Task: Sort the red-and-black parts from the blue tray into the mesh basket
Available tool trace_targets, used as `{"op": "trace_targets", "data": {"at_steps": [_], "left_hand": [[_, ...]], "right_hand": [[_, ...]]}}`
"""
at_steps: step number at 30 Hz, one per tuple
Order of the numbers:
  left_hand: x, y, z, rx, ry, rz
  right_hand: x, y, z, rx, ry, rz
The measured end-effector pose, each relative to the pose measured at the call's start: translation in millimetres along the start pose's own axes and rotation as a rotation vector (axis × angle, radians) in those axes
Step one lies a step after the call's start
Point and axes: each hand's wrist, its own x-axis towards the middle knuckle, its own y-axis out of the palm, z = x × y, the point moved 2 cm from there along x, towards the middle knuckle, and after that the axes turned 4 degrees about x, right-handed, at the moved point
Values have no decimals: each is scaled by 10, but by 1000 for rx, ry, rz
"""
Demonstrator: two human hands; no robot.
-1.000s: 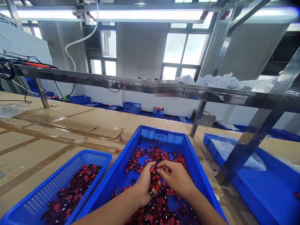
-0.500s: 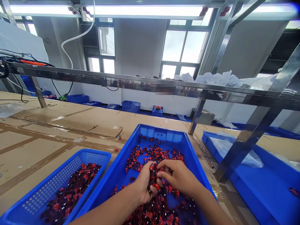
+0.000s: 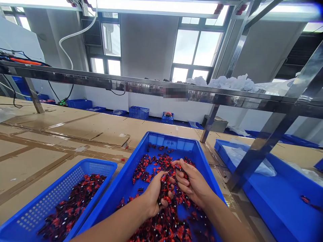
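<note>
Cupping red-and-black pieces [image 3: 164,188] in the blue tray [image 3: 171,137]! The left hand [image 3: 153,195] and right hand [image 3: 191,183] curl nearly shut around them, side by side.

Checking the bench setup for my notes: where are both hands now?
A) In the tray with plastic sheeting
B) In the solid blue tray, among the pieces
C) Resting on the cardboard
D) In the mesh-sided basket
B: the left hand and right hand are both down in the solid blue tray, cupping red-and-dark pieces.
</note>
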Motion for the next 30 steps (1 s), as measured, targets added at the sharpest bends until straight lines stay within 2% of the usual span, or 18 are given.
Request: {"op": "trace_targets", "data": {"at_steps": [9,20,26,28,30], "left_hand": [[14,-4,24,52,-11,-23],[-32,32,9,87,17,-58],[-33,33,15,101,23,-62],[-28,23,19,112,19,-68],[-23,13,18,115,27,-68]], "right_hand": [[-64,60,11,31,5,119],[5,9,-60,41,16,58],[13,3,-44,138,92,96],[29,-26,-52,82,127,90],[49,-67,-67,-106,117,34]]}}
